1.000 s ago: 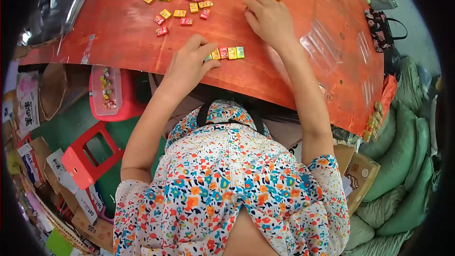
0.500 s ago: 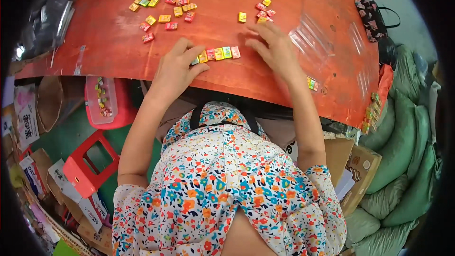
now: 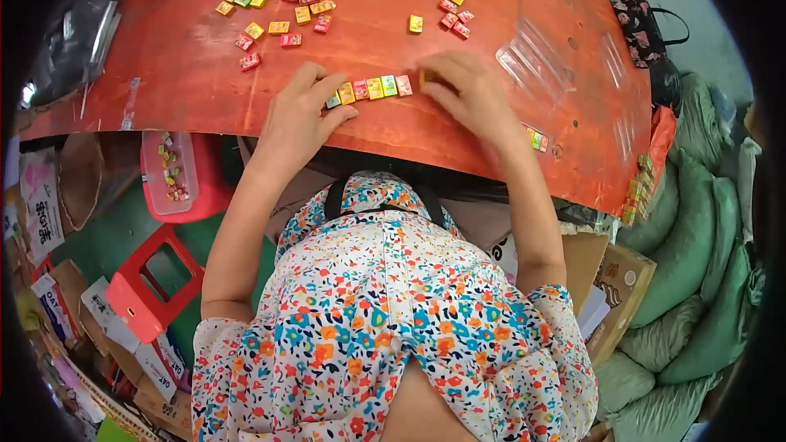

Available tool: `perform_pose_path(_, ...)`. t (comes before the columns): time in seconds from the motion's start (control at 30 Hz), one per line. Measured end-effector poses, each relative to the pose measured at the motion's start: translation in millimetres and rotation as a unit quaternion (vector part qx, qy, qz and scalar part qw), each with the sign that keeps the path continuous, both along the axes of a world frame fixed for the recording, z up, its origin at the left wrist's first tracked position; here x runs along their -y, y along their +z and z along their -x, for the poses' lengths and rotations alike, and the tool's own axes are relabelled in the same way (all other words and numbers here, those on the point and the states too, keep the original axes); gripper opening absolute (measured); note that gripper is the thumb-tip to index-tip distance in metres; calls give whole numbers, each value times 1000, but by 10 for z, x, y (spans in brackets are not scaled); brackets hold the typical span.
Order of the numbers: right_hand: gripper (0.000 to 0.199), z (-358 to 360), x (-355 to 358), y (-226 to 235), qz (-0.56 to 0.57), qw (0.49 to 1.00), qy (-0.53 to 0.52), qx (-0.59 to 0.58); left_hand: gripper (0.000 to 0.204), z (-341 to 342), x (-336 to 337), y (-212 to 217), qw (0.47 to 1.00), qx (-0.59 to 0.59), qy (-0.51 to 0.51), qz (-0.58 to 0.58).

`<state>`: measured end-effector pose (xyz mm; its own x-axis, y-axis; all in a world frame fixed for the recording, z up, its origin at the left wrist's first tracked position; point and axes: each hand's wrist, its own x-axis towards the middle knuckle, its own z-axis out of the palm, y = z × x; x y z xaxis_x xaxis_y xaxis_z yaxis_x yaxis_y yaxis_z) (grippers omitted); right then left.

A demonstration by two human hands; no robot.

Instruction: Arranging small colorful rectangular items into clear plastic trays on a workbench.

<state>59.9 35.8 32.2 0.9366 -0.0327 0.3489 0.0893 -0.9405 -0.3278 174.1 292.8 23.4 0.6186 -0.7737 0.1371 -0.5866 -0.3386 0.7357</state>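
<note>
A short row of small candy-sized boxes [image 3: 375,88] in yellow, red, green and pink lies side by side near the table's front edge. Curled around its left end is my left hand [image 3: 301,115], thumb and fingertips holding the end box, which is partly covered. Just beyond the row's right end, my right hand [image 3: 465,92] pinches a small yellow box [image 3: 422,78]; the fingers hide most of it and are slightly blurred. Loose small boxes [image 3: 291,40] of the same kind are scattered farther back on the red table [image 3: 360,41].
Clear plastic trays [image 3: 532,57] lie on the table's right side, with a small group of boxes [image 3: 537,139] near my right forearm. Dark plastic packaging [image 3: 90,24] is heaped at far left. A red stool [image 3: 155,282] stands below, by a clear tub [image 3: 170,172] holding small boxes.
My right hand has drawn toward the row from the loose boxes, bringing a yellow box from that cluster. My left hand stays at the row's left end. The view has shifted slightly.
</note>
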Motion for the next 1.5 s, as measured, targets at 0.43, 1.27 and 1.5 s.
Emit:
perform_pose_path(0.43, 40, 79, -299, -14, -97, 991, 13, -86, 40, -7, 165, 21, 996, 83, -31, -17)
perform_pose_path(1.27, 32, 1210, 741, -120, -98, 949, -299, 36, 35, 31, 2468, -144, 926, 145, -343, 63)
perform_pose_path(1.5, 38, 1274, 648, -182, 23, 957, -283, 57, 80, 117, 2257, -237, 880, 352, -316, 49)
